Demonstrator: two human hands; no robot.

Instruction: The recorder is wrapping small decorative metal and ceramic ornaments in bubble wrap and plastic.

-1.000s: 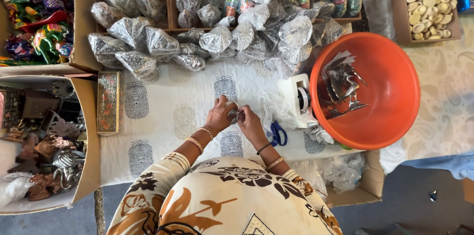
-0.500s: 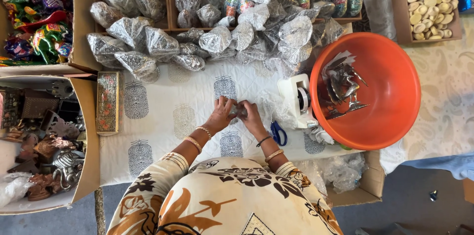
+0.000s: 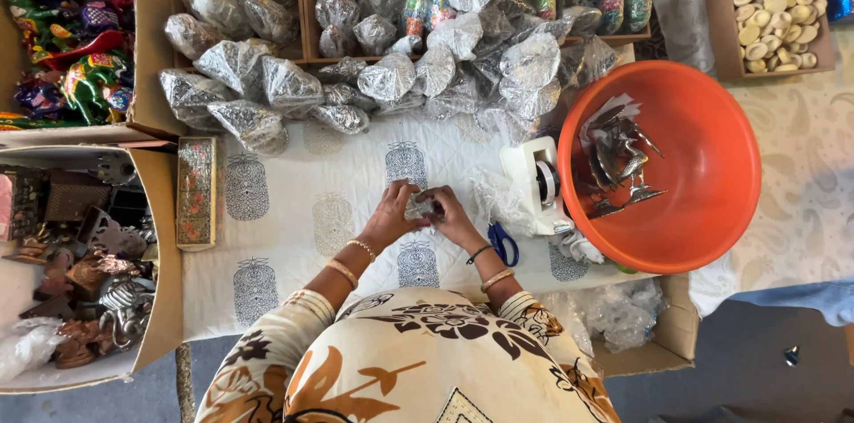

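Observation:
My left hand (image 3: 391, 214) and my right hand (image 3: 452, 216) meet over the white patterned tablecloth (image 3: 285, 209), both closed around a small silvery figure wrapped in clear plastic (image 3: 421, 207). Most of the figure is hidden by my fingers. A white tape dispenser (image 3: 532, 181) stands just right of my right hand, and blue-handled scissors (image 3: 504, 243) lie below it. Loose clear plastic (image 3: 494, 196) lies between my hands and the dispenser.
Several plastic-wrapped figures (image 3: 391, 76) are piled at the table's far side and in wooden boxes. An orange bowl (image 3: 703, 209) at right holds metal bird figures (image 3: 614, 161). Cardboard boxes at left hold coloured toys (image 3: 62, 40) and metal figurines (image 3: 80, 272). A long decorated box (image 3: 196, 192) lies nearby.
My hands have stayed in the same place, with only small finger movements around the wrapped figure.

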